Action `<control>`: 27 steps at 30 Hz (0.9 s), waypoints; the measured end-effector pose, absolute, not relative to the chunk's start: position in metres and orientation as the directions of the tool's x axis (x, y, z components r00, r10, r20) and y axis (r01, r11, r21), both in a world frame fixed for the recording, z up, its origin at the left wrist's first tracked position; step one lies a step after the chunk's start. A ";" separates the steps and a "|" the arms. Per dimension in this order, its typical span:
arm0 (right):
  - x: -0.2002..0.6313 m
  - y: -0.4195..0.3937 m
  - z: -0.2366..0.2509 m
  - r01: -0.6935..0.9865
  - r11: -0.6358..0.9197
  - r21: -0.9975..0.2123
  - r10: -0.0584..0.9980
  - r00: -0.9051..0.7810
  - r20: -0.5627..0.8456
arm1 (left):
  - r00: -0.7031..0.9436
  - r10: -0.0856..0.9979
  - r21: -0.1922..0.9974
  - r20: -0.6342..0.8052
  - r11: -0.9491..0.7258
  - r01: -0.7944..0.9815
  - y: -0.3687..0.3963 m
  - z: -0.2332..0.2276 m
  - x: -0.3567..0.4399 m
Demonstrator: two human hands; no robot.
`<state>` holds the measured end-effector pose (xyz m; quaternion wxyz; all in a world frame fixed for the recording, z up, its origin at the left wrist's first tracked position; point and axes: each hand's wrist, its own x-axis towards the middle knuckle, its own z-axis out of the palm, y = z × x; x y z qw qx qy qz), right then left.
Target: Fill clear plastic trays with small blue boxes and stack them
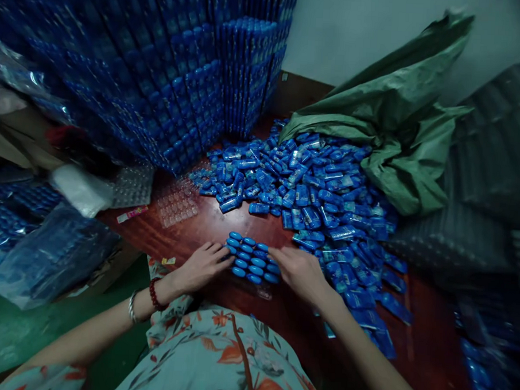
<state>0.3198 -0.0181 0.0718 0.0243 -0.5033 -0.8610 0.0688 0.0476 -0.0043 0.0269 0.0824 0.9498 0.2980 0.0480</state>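
Left hand and right hand rest open, fingertips touching opposite sides of the filled blue tray on the red-brown table. Loose blue packets lie at 1 o'clock; print unreadable. Stacked blue trays stand at 11 o'clock.

No lettering can be read anywhere in this view. The loose blue packets heaped on the bench carry pale printed panels, but the print is too small and blurred to make out. The stacked blue packs behind them show only a repeating pattern of light marks, with no legible word or number. A small pink and yellow strip lying on the bench bears coloured print that cannot be deciphered either.
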 end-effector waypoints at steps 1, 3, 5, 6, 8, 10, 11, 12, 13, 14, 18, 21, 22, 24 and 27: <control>0.321 -0.003 0.071 0.884 0.439 -0.160 0.896 -0.444 0.008 | 0.794 0.603 0.202 0.083 -0.790 0.579 0.005 0.027 0.045; 0.318 0.032 0.066 0.911 0.382 -0.158 0.924 -0.382 0.031 | 0.695 0.696 0.268 0.178 -0.714 0.647 0.032 0.027 0.043; 0.305 0.066 0.057 0.910 0.397 -0.121 0.917 -0.398 0.011 | 0.567 0.797 0.329 0.210 -0.603 0.727 0.066 0.024 0.052; 0.296 0.080 0.051 0.903 0.416 -0.107 0.908 -0.418 0.002 | 0.520 0.835 0.330 0.180 -0.549 0.768 0.084 0.021 0.059; 0.278 0.099 0.040 0.891 0.442 -0.102 0.896 -0.444 0.000 | 0.456 0.886 0.286 0.087 -0.461 0.840 0.113 0.015 0.078; 0.265 0.106 0.032 0.887 0.447 -0.115 0.893 -0.449 0.008 | 0.429 0.903 0.249 0.026 -0.421 0.872 0.131 0.008 0.098; 0.262 0.106 0.030 0.885 0.448 -0.127 0.893 -0.450 0.012 | 0.426 0.905 0.247 0.014 -0.415 0.875 0.135 0.005 0.106; 0.262 0.104 0.029 0.884 0.446 -0.144 0.894 -0.448 0.014 | 0.423 0.906 0.252 0.009 -0.412 0.876 0.137 0.003 0.111; 0.266 0.101 0.030 0.883 0.440 -0.164 0.896 -0.444 0.016 | 0.422 0.906 0.260 0.004 -0.409 0.875 0.136 0.001 0.113; 0.274 0.097 0.033 0.882 0.431 -0.189 0.900 -0.435 0.021 | 0.424 0.906 0.272 0.000 -0.408 0.871 0.134 0.000 0.112; 0.326 0.059 0.054 0.878 0.359 -0.317 0.931 -0.361 0.055 | 0.453 0.891 0.367 0.029 -0.431 0.824 0.108 0.003 0.070; 0.366 0.005 0.072 0.765 0.179 -0.618 0.980 -0.195 0.043 | 0.351 0.919 0.617 0.179 -0.382 0.688 0.065 0.007 0.023; 0.373 -0.016 0.075 0.708 0.132 -0.694 0.986 -0.162 0.022 | 0.267 0.941 0.693 0.206 -0.333 0.640 0.047 0.009 0.010; 0.376 -0.055 0.074 0.636 0.137 -0.760 0.986 -0.163 0.042 | 0.135 0.969 0.779 0.206 -0.246 0.577 0.008 0.013 -0.004; 0.355 -0.099 0.053 0.650 0.211 -0.730 0.977 -0.154 0.145 | 0.114 0.959 0.804 0.260 -0.280 0.525 -0.039 0.017 0.001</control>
